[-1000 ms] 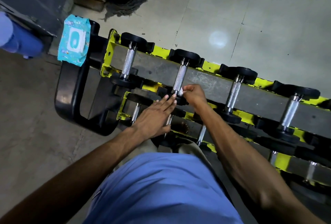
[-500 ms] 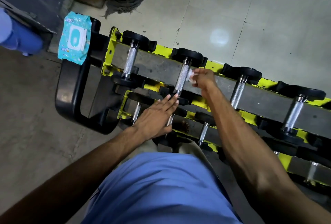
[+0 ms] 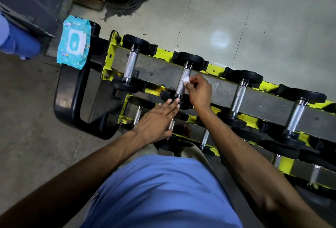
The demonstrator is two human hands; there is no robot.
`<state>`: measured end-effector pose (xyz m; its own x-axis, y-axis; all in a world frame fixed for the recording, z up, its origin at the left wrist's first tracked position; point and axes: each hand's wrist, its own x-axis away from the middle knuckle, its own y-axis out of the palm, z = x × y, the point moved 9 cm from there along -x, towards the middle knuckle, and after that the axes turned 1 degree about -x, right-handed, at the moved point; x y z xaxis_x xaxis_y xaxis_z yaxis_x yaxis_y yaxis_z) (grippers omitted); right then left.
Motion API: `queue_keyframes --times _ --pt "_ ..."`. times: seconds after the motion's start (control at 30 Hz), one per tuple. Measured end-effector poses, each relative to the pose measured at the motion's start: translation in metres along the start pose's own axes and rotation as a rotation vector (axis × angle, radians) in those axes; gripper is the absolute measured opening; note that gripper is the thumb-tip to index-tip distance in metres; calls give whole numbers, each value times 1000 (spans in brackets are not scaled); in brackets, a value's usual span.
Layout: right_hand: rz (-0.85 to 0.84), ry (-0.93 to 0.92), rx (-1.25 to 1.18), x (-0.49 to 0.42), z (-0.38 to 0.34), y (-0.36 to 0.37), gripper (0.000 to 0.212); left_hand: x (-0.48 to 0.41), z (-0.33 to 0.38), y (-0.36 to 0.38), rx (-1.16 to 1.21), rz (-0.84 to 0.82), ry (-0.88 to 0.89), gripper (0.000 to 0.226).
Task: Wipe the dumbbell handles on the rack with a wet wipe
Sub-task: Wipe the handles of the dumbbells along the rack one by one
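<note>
Right hand point(image 3: 200, 92) pinches wipe point(image 3: 185, 80) against handle point(image 3: 181, 89); left hand point(image 3: 154, 121) flat (fingers point(image 3: 170, 107) straight)

The person wears a plain blue shirt point(image 3: 160, 191) at the near edge, above a strip of beige trousers point(image 3: 195, 150); left hand point(image 3: 156, 120) and right hand point(image 3: 200, 91) are bare.

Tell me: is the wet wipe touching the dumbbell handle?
Touching. The head view shows the wipe, pinched by the right hand, pressed against the handle with no gap.

Pale tiled floor point(image 3: 283, 33) shows a round light glare point(image 3: 220, 39); what may be a dark mop point(image 3: 125, 3) lies beyond.
</note>
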<state>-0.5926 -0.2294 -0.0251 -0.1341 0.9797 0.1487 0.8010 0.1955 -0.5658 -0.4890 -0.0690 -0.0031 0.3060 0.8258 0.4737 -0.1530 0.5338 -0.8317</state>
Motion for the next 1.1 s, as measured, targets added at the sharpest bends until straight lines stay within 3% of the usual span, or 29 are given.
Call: queue_keyframes --times 0.1,0.2,0.27,0.4,0.5,0.57,0.67,0.73,0.8,0.87,0.97,1.03,1.1 --pt "-43 -310 242 8 -27 6 12 0 2 1 -8 -8 -2 96" --pt "-330 -741 593 29 -44 32 20 -2 3 2 -10 -15 -16 95" --pt "-452 -920 770 21 -44 38 31 -2 3 3 -15 -11 -30 95" --pt "-396 -786 917 -25 -48 21 48 -2 7 4 -30 -12 -56 94" --pt "-707 -941 1016 13 -51 51 31 -3 10 4 -23 7 -79 93" --pt "-812 -1040 1096 25 -59 61 28 -3 12 2 -16 16 -98 93" --pt "-602 -929 1220 -17 -82 49 19 -4 15 1 -11 16 -118 93" --pt "-586 -808 1316 -24 -86 49 23 -5 18 5 -24 22 -118 93" --pt "-700 -737 1410 -9 -85 66 28 -7 23 9 -43 31 -112 95" --pt "-921 -596 1450 9 -80 82 26 -10 28 9 -53 47 -107 101" --pt "-1230 -427 1414 28 -68 96 10 -10 29 8 -33 75 -113 101" --pt "-1262 -425 1401 31 -71 93 14 -9 26 8 -32 71 -104 98" --pt "-1142 -519 1415 16 -89 84 14 -9 21 9 -25 61 -102 97"
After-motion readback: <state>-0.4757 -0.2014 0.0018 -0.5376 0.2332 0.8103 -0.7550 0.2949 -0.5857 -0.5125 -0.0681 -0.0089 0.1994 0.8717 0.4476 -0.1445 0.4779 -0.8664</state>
